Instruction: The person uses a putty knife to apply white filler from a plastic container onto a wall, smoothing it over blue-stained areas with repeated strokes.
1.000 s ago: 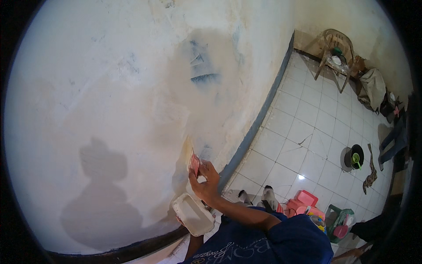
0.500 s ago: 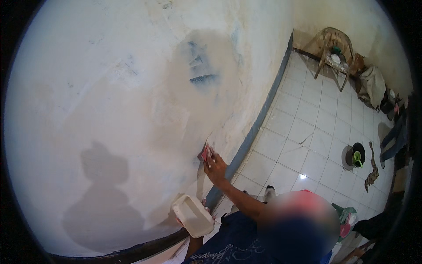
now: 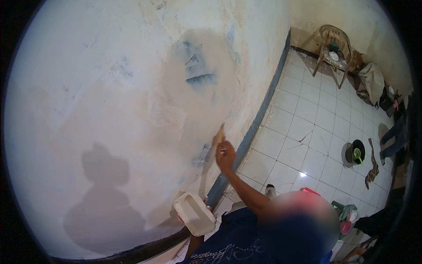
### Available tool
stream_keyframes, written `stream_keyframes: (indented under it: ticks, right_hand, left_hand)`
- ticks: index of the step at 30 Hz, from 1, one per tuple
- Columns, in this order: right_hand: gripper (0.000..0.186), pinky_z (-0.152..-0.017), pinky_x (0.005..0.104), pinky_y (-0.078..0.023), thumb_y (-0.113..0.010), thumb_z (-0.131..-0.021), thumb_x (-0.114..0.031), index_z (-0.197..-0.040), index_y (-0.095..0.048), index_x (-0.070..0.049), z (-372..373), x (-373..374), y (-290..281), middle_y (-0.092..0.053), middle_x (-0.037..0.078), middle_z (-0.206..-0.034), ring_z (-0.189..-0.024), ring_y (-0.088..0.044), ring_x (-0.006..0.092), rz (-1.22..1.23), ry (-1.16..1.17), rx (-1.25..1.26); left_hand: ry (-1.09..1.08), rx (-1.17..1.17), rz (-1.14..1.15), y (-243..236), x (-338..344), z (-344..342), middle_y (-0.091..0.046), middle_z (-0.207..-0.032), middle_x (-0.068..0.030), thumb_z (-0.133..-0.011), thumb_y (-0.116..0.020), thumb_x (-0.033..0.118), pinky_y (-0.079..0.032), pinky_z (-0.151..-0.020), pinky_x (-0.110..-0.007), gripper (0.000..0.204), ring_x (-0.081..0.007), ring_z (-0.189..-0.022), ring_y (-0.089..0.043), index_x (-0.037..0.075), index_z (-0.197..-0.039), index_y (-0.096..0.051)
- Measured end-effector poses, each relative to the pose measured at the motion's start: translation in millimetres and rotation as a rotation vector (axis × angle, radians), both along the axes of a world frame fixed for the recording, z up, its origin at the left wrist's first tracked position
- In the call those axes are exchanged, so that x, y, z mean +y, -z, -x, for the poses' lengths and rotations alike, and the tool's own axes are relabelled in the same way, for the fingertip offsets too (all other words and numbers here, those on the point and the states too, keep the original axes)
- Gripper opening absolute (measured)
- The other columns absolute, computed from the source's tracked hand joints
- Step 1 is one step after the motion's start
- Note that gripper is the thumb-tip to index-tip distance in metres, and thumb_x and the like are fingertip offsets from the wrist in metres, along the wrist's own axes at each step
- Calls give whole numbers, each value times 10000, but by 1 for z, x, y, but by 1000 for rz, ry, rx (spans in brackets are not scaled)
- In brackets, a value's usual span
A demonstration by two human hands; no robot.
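My right hand [image 3: 226,155] is closed around a putty knife [image 3: 220,133], its blade at the wall just left of the grey-blue skirting. The blade is blurred and partly hidden by my fingers. At the lower middle, my left hand [image 3: 181,221] supports an off-white rectangular plastic tub [image 3: 205,229] from beneath; most of its fingers are behind the tub. Pale residue coats the tub's inside. The white wall [image 3: 105,83] carries a beige smoothed patch [image 3: 176,88] with bluish bare spots, and a smaller bluish spot [image 3: 203,152] lies left of my right hand.
White floor tiles [image 3: 290,114] run along the skirting [image 3: 263,110]. Farther right are a plastic chair [image 3: 334,31] with things on it, a crumpled sack [image 3: 370,83], a black bucket [image 3: 359,144] holding a green dipper [image 3: 357,154], and a dirty rag [image 3: 373,171]. A blurred area covers the lower right.
My right hand has moved up and right along the wall with the putty knife and turned. A bluish spot now shows where it was. The tub has barely shifted.
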State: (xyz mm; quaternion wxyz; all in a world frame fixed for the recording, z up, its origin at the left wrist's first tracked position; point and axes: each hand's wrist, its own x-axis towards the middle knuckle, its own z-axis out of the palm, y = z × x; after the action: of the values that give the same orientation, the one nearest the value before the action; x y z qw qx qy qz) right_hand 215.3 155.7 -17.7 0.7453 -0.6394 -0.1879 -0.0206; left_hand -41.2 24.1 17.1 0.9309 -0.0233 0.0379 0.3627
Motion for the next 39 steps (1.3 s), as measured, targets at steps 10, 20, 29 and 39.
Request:
stream_keyframes:
  ticks: [10,20,29,39]
  right_hand:
    - [201,-607,360,-491,-674,-777,-20,-976,-695,-1,9,-71,4,-634,168,-790,-659,-616,282,57,-122,-231]
    - [165,-588,303,-478,-625,-893,-76,-1018,-700,0,-44,-10,37,-641,91,-762,-666,-606,146,-81,-142,36]
    - [127,-659,280,-498,-594,-888,21,-987,-672,39,-12,-37,-41,-659,79,-863,-752,-605,141,7,-257,-251]
    - [227,-515,283,-444,-610,-928,-170,-836,-655,33,-99,8,-12,-647,106,-627,-559,-606,129,236,0,376]
  left_hand:
    - [-10,-62,-12,-12,3,-8,-154,-1577,-177,-701,-592,809,-316,-986,-765,1062,-441,-1272,-415,266,-1535,-224]
    - [-81,34,-22,3,-5,17,-191,-1558,-193,-697,-627,791,-357,-905,-765,1101,-468,-1251,-413,236,-1541,-190]
    - [-95,55,-21,5,-9,20,-178,-1563,-210,-691,-625,801,-344,-924,-763,1109,-455,-1264,-419,233,-1539,-192]
    - [-16,36,-51,-16,4,-12,-142,-1583,-166,-727,-581,805,-345,-934,-754,1011,-423,-1270,-419,290,-1527,-239]
